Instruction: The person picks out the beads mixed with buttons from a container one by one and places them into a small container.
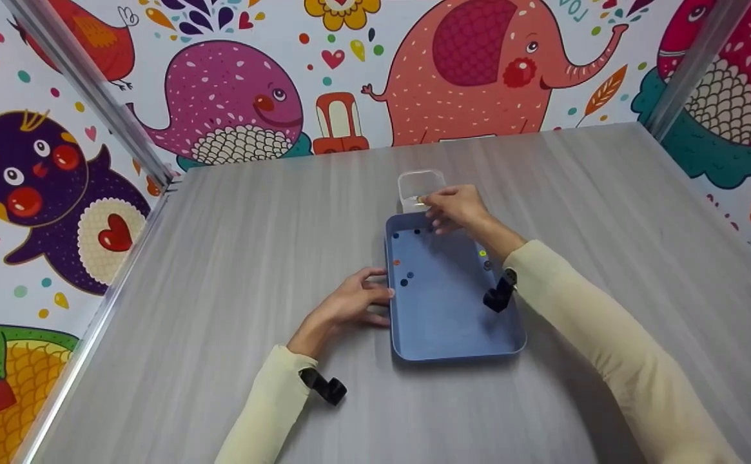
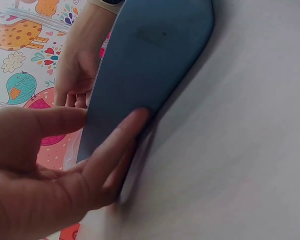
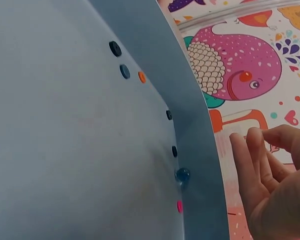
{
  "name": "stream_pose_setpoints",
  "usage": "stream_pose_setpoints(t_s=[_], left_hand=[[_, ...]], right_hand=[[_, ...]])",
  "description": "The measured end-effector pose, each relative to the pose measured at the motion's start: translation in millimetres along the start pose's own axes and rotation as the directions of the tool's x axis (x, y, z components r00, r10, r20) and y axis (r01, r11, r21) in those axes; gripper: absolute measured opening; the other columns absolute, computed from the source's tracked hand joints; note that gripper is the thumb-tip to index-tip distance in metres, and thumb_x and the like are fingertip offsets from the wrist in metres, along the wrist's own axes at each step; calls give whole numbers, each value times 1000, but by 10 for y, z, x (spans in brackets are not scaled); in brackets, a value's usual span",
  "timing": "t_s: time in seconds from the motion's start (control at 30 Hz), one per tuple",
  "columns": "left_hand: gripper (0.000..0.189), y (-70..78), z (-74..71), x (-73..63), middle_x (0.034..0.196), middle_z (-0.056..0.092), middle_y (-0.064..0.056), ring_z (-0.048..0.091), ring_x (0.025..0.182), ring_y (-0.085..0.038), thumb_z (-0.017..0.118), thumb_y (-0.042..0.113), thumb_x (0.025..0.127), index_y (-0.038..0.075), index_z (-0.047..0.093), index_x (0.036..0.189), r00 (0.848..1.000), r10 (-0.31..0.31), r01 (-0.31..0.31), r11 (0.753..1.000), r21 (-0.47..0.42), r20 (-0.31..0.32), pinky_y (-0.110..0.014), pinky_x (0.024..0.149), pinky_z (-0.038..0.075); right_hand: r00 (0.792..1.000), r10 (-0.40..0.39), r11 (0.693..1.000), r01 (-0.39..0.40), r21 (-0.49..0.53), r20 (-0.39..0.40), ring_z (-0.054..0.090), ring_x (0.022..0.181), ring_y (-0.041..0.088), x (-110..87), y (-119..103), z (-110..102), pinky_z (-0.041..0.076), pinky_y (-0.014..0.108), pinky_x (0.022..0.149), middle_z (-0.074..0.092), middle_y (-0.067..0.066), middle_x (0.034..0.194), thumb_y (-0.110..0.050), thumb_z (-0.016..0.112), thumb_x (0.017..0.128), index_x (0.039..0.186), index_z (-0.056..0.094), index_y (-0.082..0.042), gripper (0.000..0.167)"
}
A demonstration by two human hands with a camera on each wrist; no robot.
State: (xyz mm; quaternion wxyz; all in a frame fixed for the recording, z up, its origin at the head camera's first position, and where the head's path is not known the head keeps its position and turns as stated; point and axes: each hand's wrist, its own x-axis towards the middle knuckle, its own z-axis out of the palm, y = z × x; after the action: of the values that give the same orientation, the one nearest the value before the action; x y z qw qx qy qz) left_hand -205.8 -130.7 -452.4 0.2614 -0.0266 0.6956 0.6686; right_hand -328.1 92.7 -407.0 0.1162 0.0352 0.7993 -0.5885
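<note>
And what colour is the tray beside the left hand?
The tray is plain greyish blue, seen best in the head view.

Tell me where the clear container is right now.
In the head view, the clear container sits just beyond the far end of the blue tray, with the right hand at its near right side.

One tray (image 1: 452, 322), one box (image 1: 412, 207), discs (image 3: 115, 48) (at least seven)
</note>
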Motion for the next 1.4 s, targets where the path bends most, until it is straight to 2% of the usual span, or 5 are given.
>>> stream_pose_setpoints(t_s=[0.2,0.4,0.73,1.03,1.4], left_hand=[[58,11,-10,4,135,51,-25,67,105,-27,61,6,98,4,35,150,1000,-5,5,1000,16,-1,-43,80,65],[58,22,-4,-2,134,51,-25,67,105,-27,60,6,98,5,35,150,1000,-14,14,1000,17,2,-44,81,65],[60,12,-1,-6,134,52,-24,66,106,-27,61,6,97,4,34,151,1000,-10,10,1000,15,1,-42,80,65],[60,19,13,-11,133,52,-24,66,106,-26,61,6,97,4,34,150,1000,-11,11,1000,18,-8,-40,79,65],[58,6,2,-11,135,51,-24,67,107,-26,61,7,97,4,36,150,1000,-7,7,1000,13,-9,-41,80,65]], right_hand=[[1000,11,1000,-11,23,-22,61,55,7,52,19,-61,62,25,55,67,-2,74,-26,68,94,117,69,-1,34],[998,21,999,-20,27,-59,60,55,6,97,35,-119,62,24,56,69,0,78,-27,69,95,122,68,-1,38],[996,-5,1000,5,-9,-86,61,55,7,127,65,-154,62,24,57,71,6,84,-27,69,95,119,70,-1,35],[993,-36,999,34,-20,-115,60,51,8,143,58,-132,62,27,54,70,2,76,-25,70,94,114,72,-1,31],[989,-54,996,44,-80,-136,60,54,9,172,82,-78,61,26,53,72,7,83,-26,68,96,113,72,-2,30]])
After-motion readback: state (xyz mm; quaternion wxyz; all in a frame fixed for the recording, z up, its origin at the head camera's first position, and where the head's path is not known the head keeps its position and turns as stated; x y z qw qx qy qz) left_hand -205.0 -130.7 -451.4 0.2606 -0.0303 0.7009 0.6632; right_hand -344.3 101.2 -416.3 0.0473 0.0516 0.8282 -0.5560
